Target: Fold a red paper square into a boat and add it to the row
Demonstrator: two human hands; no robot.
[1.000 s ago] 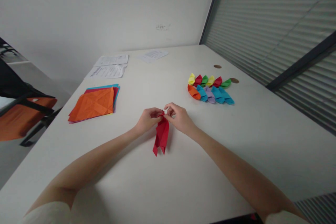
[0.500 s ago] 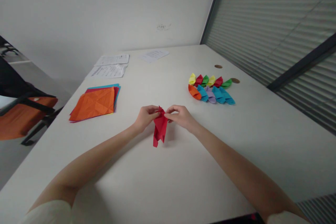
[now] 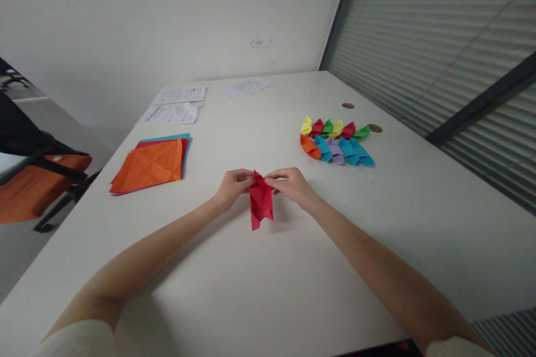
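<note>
A partly folded sheet of red origami paper (image 3: 261,203) hangs between my two hands over the white table, its lower end split into uneven points. At its upper left edge, my left hand (image 3: 235,187) pinches it between thumb and fingers. My right hand (image 3: 291,185) grips the upper right edge in the same way. Creases run across the paper, and a small tip sticks up between the fingertips. Some of the fingers behind the paper are hidden.
To the left lies a stack of coloured paper sheets (image 3: 153,164), a creased orange one on top. Two rows of small folded paper pieces (image 3: 335,150) in several colours sit at the right. Printed sheets (image 3: 173,113) lie farther back. An orange chair (image 3: 46,178) stands beyond the left table edge.
The red paper's lower part has swung slightly right and spread wider, showing more of its face. Both hands keep their pinch and have barely moved.
</note>
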